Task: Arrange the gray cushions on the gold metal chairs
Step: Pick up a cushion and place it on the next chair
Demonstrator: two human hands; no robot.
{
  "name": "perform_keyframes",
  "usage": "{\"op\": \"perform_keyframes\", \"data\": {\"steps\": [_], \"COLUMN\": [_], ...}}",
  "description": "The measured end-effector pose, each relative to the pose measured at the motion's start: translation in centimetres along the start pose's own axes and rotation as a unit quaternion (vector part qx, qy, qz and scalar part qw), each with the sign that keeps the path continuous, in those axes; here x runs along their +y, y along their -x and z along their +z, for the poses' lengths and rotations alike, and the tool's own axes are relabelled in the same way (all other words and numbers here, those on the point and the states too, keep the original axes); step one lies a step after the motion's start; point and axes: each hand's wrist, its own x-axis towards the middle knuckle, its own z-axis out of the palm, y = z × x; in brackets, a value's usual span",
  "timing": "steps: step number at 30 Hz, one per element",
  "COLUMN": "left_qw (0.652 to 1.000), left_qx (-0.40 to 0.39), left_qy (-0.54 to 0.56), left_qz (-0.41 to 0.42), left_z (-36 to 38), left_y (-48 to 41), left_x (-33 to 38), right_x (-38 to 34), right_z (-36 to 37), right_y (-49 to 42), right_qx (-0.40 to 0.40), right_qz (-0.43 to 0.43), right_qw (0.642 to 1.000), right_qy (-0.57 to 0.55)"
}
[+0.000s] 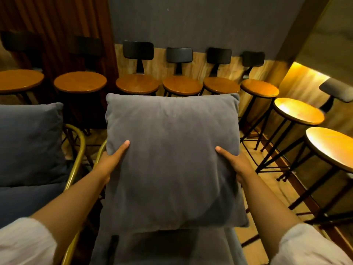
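Head view is looking down on a gray cushion (pixel 172 159) being held upright between two bare hands, over the gray seat pad (pixel 164 247) of a gold metal chair (pixel 71 243) whose frame is showing at the lower left. The left hand (pixel 111 158) is gripping the cushion's left edge, thumb lying across the front face and fingers wrapping out of sight behind; the right hand (pixel 236 162) is doing the same on the right edge (both arms are wearing pale sleeves pushed up). Just beside it on the left, a second gold chair (pixel 79 150) is already carrying a back cushion (pixel 28 142) leaning upright. Wooden-topped stools (pixel 182 85) with black backrests are lining the wall beyond and running down the right side.
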Motion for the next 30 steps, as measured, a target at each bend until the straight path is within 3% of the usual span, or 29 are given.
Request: {"op": "perform_keyframes", "data": {"steps": [11, 21, 25, 30], "left_qw": [0.996, 0.997, 0.997, 0.993], "left_qx": [-0.002, 0.022, 0.005, -0.031], "left_qy": [-0.014, 0.011, -0.033, -0.111], "left_qz": [0.089, 0.075, 0.066, -0.024], "left_z": [5.3, 8.8, 9.5, 9.6], "left_y": [-16.6, -23.6, -24.3, -24.6], "left_x": [3.1, -4.4, -8.1, -12.2], "right_x": [-0.2, 8.2, 12.1, 16.5], "right_z": [5.1, 7.0, 6.7, 6.7], "right_y": [-17.3, -23.6, -23.7, -22.8], "right_qx": [-0.009, 0.059, 0.068, 0.037], "right_qz": [0.082, 0.058, 0.049, 0.076], "right_qw": [0.996, 0.995, 0.996, 0.996], "right_qy": [-0.020, -0.051, -0.033, 0.014]}}
